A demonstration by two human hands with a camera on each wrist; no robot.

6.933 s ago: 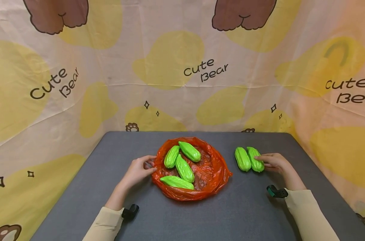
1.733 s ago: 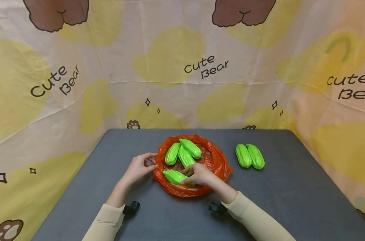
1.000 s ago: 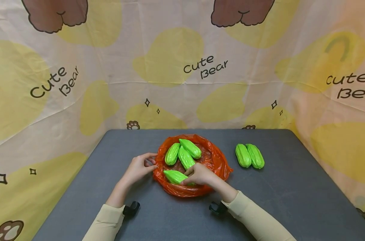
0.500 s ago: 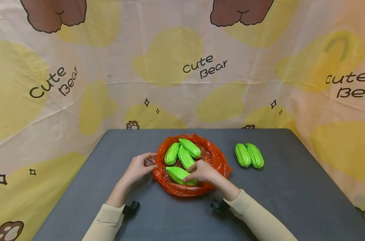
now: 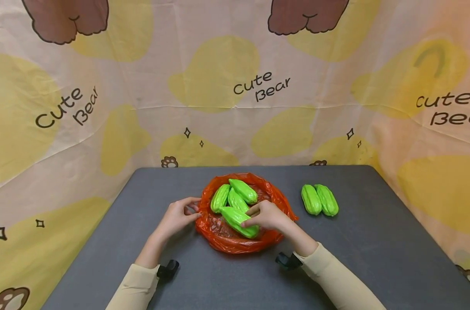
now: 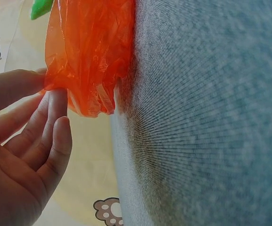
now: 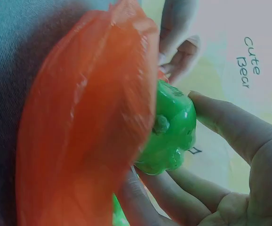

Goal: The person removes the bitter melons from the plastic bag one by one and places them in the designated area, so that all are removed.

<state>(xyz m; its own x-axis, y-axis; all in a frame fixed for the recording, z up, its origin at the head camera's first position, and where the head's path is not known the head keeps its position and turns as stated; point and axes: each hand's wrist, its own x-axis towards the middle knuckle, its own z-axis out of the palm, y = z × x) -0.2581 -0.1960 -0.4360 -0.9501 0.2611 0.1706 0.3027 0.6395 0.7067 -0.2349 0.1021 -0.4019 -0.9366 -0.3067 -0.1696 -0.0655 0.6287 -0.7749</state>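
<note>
A red plastic bag [image 5: 235, 249] with its mouth spread wide stands on the table. My left hand [image 5: 177, 218] pinches the bag's left rim between thumb and fingers, as the left wrist view shows up close. Over the bag's opening, my right hand [image 5: 269, 215] grips a bright green, ridged bitter melon [image 5: 235, 220] near its blunt end, the pointed end facing left. In the right wrist view the stem end of this melon [image 7: 173, 125] shows between thumb and fingers, partly behind the bag's wall. Three more bitter melons [image 5: 220, 198] lie in the bag, one partly covered by the held one.
Two bitter melons [image 5: 311, 199] lie side by side on the grey table [image 5: 374, 241], right of the bag. A patterned cloth [image 5: 211, 86] with bear prints hangs behind the table and along both sides.
My right hand has come from the pair on the right into the bag, taken hold of the front bitter melon, and raised and turned it toward the back. My left hand stays at the rim.
</note>
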